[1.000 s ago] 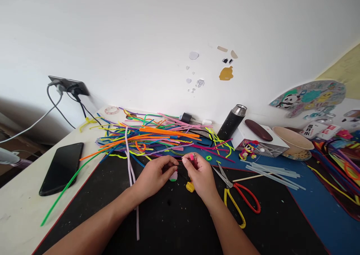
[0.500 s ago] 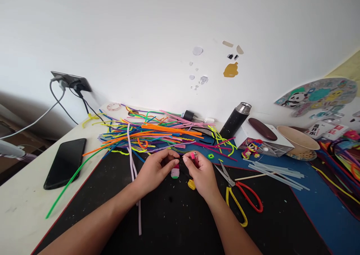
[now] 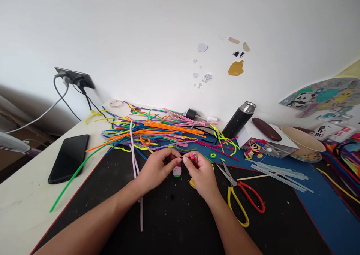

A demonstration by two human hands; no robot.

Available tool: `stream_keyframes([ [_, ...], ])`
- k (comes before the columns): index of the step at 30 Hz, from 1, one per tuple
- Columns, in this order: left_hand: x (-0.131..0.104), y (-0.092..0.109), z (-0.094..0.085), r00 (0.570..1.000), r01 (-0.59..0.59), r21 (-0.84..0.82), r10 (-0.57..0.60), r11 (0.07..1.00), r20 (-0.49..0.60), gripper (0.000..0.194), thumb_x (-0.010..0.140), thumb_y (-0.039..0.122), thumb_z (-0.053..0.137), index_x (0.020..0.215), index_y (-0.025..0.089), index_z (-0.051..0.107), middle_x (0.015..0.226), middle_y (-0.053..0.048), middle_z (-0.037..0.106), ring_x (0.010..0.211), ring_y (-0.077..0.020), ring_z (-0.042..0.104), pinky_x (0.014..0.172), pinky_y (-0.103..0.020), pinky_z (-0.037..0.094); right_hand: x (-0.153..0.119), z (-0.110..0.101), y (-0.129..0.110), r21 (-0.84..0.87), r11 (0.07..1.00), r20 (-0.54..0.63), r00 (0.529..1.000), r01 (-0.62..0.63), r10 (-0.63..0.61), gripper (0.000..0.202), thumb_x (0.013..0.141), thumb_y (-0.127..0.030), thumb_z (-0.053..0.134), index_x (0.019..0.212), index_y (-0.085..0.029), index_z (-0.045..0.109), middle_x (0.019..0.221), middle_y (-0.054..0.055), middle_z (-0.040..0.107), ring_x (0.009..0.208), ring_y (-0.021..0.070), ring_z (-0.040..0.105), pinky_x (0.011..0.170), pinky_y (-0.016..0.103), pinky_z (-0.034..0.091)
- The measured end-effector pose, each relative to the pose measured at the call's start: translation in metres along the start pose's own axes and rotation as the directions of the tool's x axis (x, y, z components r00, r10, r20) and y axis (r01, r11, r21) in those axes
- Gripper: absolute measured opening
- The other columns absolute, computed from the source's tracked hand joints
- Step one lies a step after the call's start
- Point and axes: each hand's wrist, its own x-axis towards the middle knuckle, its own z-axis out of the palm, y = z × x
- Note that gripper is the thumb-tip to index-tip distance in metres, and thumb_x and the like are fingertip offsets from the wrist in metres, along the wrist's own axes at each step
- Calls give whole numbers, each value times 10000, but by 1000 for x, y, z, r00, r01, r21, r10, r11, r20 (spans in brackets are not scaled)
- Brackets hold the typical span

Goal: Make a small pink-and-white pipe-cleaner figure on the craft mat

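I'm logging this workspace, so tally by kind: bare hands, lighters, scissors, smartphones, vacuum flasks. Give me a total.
Bare hands: 2 (left hand, right hand)
Lighter: 1, held in the right hand
Red-and-yellow-handled scissors: 1 pair
Smartphone: 1
Black vacuum flask: 1
Total: 6

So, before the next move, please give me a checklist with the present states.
1. Right hand grips the small red object with a pink tip: ok.
2. Left hand holds something: cannot tell, too small.
3. Steel scissors with red and yellow handles closed: not ok, they stand open.
4. Black rectangular phone off the black flat mat: ok.
5. Long green fuzzy stem clear of the phone: not ok, overlaps it in view.
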Motion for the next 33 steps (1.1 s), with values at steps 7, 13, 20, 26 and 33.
stream_keyframes([
  [7,0,1,-1,1000,8,1,-8,1000,2,222,950,398,624,881,196,685,766,-7,668,693,-163,589,671,-263,472,0,0,1,-4,1000,6,1000,6,-6,300,938,-492,658,897,-197,692,652,-38,508,563,129,417,509,248,346],
  [13,1,3,-4,1000,13,7,-13,1000,-19,241,945,416,629,867,194,679,732,-1,647,672,-159,577,649,-255,460,1,-3,-1,25,1000,-16,1000,-16,17,355,920,-556,668,889,-203,690,607,-44,487,526,134,398,482,251,341],
  [20,1,1,-3,1000,9,8,-9,1000,-19,231,950,404,637,876,192,690,756,-4,659,691,-159,584,672,-258,467,0,-2,0,6,1000,-3,1000,-10,10,313,926,-512,667,913,-200,695,669,-26,545,565,139,437,513,253,353],
  [26,1,2,-3,1000,11,11,-11,1000,-7,230,948,401,635,880,188,692,765,-11,670,693,-162,589,672,-262,473,1,-1,1,-31,998,-16,999,50,-50,266,935,-460,661,913,-199,710,799,23,679,697,178,580,647,282,467],
  [33,0,3,-2,1000,5,7,-5,1000,7,232,947,404,628,877,193,695,766,-21,689,691,-171,605,667,-271,481,-1,1,0,-40,998,1,999,45,-45,243,933,-445,649,884,-209,688,787,12,675,686,175,570,654,290,468],
])
